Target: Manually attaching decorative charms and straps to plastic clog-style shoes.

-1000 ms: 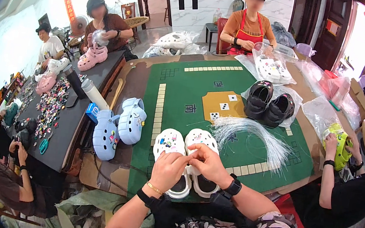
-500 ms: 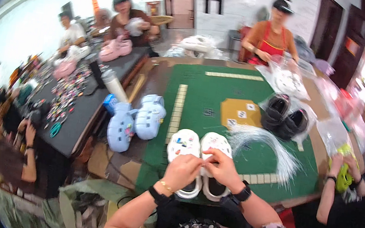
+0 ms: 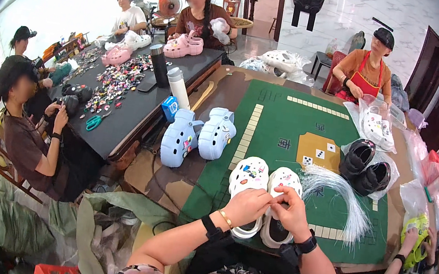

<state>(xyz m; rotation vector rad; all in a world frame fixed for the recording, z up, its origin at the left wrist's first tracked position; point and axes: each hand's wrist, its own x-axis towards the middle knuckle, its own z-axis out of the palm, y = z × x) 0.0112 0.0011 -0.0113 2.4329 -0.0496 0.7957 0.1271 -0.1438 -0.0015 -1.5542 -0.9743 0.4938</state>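
Here, in the head view, a clear plastic bag (image 3: 368,103) at the far right of the worktop (image 3: 225,88) sits about a pair of charm-dotted white clogs, by a person in a red apron (image 3: 358,82). Nearer, black clogs (image 3: 358,159) rest on another clear bag (image 3: 390,182). Left, a small blue box (image 3: 169,108) stands beside a lidded white bottle (image 3: 179,91); the contents of both are hidden. White clogs (image 3: 249,176) with charms lie on the green mat (image 3: 284,118) at the near edge, under both hands. The left hand (image 3: 248,206) and right hand (image 3: 292,210) meet above them, fingers (image 3: 265,197) bent and pinched nearly closed; whether they grip anything small, I cannot tell.
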